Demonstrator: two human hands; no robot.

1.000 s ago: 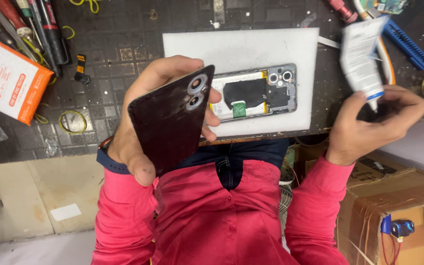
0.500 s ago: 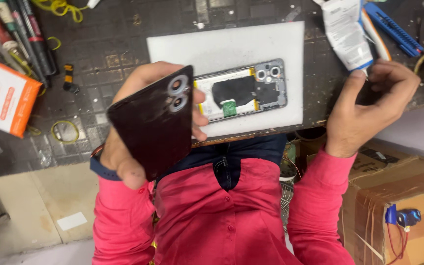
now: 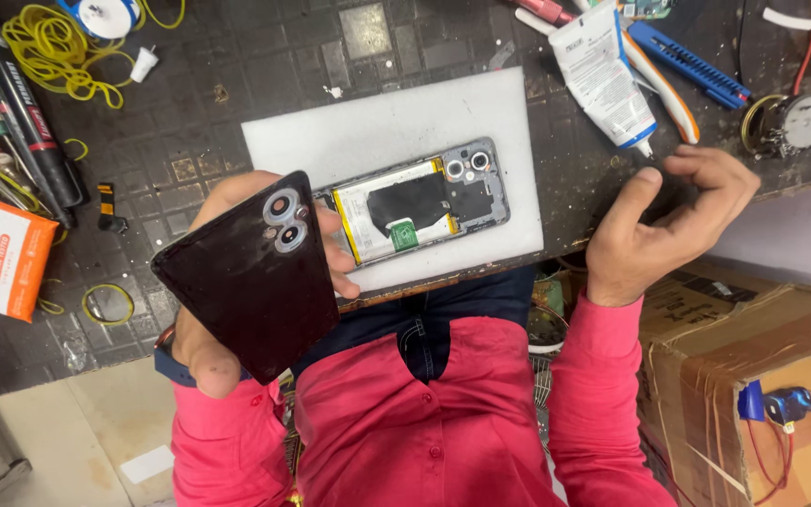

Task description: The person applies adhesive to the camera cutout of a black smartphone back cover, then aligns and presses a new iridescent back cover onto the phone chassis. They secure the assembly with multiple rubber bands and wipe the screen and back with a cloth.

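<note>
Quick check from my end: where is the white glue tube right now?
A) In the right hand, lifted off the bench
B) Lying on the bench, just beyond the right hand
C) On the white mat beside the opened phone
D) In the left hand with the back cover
B: the white glue tube lies on the dark bench just beyond the right hand, which does not grip it.

Opened phone [image 3: 421, 202] laid on mat [image 3: 368, 131]; back cover [image 3: 251, 277] held left of it; glue tube [image 3: 603, 75] right of mat.
</note>
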